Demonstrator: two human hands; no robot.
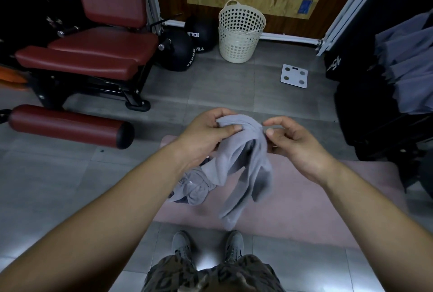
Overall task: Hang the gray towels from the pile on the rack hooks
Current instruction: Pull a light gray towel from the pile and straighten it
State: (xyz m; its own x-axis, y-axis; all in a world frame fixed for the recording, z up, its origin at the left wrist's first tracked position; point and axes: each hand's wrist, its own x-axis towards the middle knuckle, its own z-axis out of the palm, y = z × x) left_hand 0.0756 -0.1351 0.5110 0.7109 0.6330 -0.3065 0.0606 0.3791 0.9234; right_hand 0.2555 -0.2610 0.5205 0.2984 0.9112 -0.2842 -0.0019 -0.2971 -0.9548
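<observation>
nearby, medicine ball (202, 33) reads "10lb".

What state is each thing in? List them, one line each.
gray towel: held up, bunched, hanging down over the mat
left hand: gripping the towel's top
right hand: fingers pinching the towel's edge
towel pile: crumpled on the pink mat
hung towels: draped on the rack at right
basket: upright; contents cannot be told
scale: flat on the floor
</observation>
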